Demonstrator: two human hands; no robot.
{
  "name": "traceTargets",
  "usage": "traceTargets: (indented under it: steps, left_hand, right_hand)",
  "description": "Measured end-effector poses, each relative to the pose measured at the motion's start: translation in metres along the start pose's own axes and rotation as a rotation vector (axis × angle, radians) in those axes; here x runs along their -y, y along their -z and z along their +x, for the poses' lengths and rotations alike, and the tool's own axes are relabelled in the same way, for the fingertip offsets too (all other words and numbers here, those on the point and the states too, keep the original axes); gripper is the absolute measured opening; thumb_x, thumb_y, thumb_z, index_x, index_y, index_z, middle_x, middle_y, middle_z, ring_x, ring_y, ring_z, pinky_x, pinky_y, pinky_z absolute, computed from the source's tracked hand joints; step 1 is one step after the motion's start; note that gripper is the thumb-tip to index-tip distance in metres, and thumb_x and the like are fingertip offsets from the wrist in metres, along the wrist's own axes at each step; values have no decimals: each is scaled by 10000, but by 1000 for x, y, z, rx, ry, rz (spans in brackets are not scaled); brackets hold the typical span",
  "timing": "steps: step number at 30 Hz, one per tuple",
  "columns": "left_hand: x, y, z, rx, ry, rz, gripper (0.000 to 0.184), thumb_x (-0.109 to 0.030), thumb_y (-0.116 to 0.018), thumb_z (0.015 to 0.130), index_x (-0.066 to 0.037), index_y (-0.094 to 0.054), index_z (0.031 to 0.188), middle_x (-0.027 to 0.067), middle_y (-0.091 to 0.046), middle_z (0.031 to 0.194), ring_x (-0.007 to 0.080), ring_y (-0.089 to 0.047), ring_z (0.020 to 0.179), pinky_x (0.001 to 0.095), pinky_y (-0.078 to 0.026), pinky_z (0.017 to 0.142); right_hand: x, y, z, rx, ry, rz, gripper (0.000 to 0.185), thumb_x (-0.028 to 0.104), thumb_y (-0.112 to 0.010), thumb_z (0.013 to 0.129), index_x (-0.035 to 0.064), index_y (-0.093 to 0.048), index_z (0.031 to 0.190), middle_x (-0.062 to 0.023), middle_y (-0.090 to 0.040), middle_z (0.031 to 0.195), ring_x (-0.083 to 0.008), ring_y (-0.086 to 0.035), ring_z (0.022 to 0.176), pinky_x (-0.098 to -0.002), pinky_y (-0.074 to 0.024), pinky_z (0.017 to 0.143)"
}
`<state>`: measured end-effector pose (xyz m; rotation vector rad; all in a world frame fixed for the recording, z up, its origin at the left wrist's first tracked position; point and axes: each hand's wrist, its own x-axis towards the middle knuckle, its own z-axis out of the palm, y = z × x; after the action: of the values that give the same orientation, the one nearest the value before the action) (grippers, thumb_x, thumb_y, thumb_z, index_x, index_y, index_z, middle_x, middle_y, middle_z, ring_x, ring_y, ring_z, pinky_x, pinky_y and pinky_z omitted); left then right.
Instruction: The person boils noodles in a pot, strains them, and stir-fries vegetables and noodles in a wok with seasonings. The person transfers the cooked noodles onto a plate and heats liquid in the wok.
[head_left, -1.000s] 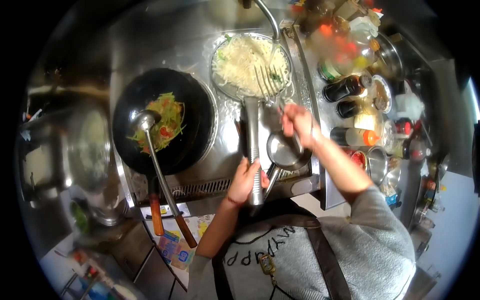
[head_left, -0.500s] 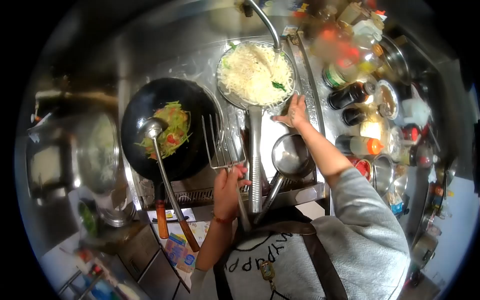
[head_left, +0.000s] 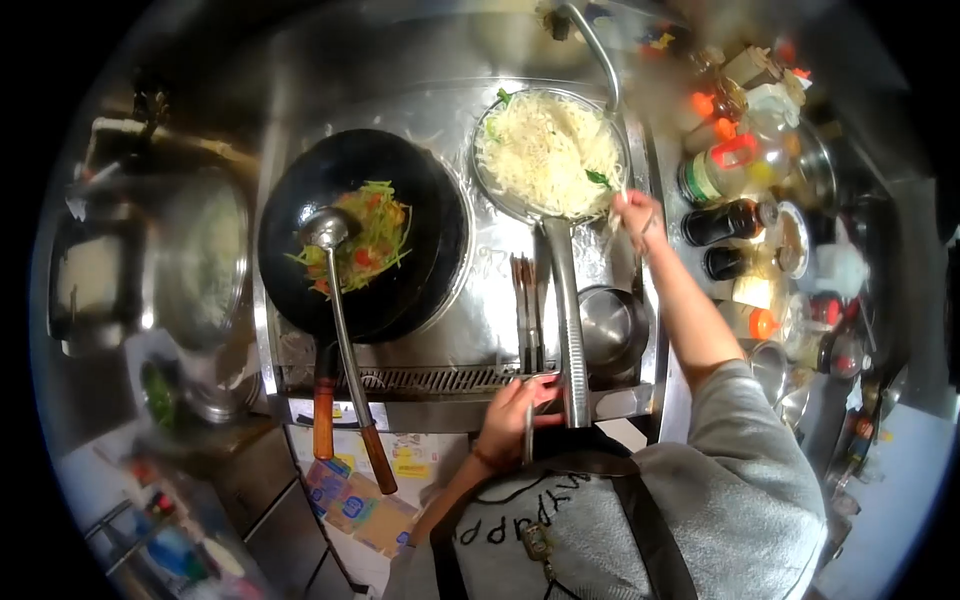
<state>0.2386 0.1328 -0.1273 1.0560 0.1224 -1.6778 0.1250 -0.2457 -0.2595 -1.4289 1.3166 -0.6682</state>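
Observation:
My right hand [head_left: 640, 220] is closed in a pinch at the right rim of a long-handled strainer [head_left: 572, 330]. Pale strands, apparently noodles, show at its fingertips. The strainer is heaped with white noodles [head_left: 548, 150] and a few green leaves. Down at the stove's front edge, the fingers of my left hand [head_left: 512, 415] curl around a thin metal shaft. This looks like the handle of the large fork [head_left: 527, 315], whose tines appear narrow and edge-on. To the left, a black wok [head_left: 290, 250] holds sliced green and red vegetables [head_left: 375, 235], with a ladle [head_left: 348, 340] resting in it.
A small pan [head_left: 610, 325] sits right of the strainer handle. A curved metal spout [head_left: 597, 50] reaches over the strainer's far side. Dark sauce bottles [head_left: 725, 222] and an orange-capped bottle [head_left: 750, 320] crowd the right. A large pot [head_left: 205, 260] stands at the left.
My left hand has drawn back toward my body, and the fork's spread tines no longer face up. My right hand has gone from spread fingers to a pinch at the strainer's rim.

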Motion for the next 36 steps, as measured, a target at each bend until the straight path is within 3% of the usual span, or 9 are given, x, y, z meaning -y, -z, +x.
traceTargets:
  steps: [4,6,10,14,15,19,30,33,36]
  left_hand:
    - [16,51,-9,-107,54,61,190,-171,-443,948,-23,-559,974,91,-592,986,159,-581,722,269,-478,534]
    - [31,69,6,-199,-33,131,204,-207,-451,927,-33,-543,875,83,-578,855,140,-540,615,251,-423,486]
    - [49,82,42,-200,-64,93,227,-235,-472,922,-34,-555,856,33,-534,633,115,-490,508,236,-398,457]
    - [96,110,77,-173,-155,140,195,-225,-546,926,-34,-548,884,42,-568,680,129,-549,578,268,-448,499]
    - [94,114,79,-191,-146,372,188,-203,-558,920,-18,-535,900,50,-578,705,149,-548,602,285,-450,529]
    - [95,116,77,-297,-529,778,258,-202,-560,913,23,-530,1036,141,-594,883,208,-594,766,341,-485,663]
    - [68,97,69,-250,-299,660,426,-207,-603,880,24,-496,1221,164,-556,1136,213,-604,921,311,-501,764]
    - [70,101,65,-232,-353,724,401,-187,-606,874,25,-507,1200,154,-562,1118,193,-606,885,294,-501,753]
    - [84,112,61,-224,-368,697,409,-177,-608,872,11,-489,1215,148,-545,1140,185,-601,869,284,-500,744]
  right_hand:
    - [104,-47,28,98,143,77,200,180,-657,794,22,-659,914,-36,-625,648,-144,-594,599,-273,-482,579]
    - [130,-74,41,16,649,-870,231,150,-647,757,2,-635,935,-147,-648,760,-282,-636,691,-351,-511,667]
    - [153,-158,65,101,955,-709,377,128,-661,658,9,-617,1013,-258,-596,1017,-387,-585,940,-405,-484,843]
    - [130,-281,159,286,683,-897,330,105,-620,742,32,-586,1062,-285,-535,1120,-435,-560,976,-418,-473,867]
    - [127,-296,172,358,680,-1088,355,191,-369,903,10,-580,1124,-286,-569,1116,-415,-554,1045,-442,-432,931]
    - [109,-336,177,212,402,-1236,298,164,-431,862,38,-626,1049,-214,-582,1149,-356,-575,1045,-444,-455,892]
    - [140,-123,126,323,629,-712,96,68,-676,638,50,-604,699,-116,-632,686,-214,-604,632,-326,-482,601]
    - [145,-91,92,350,310,-1138,222,100,-622,724,60,-646,942,-180,-630,985,-287,-608,959,-370,-478,841]
    - [128,-115,116,163,552,-881,548,323,-721,720,79,-533,1174,-214,-478,1263,-378,-420,1207,-413,-381,994]
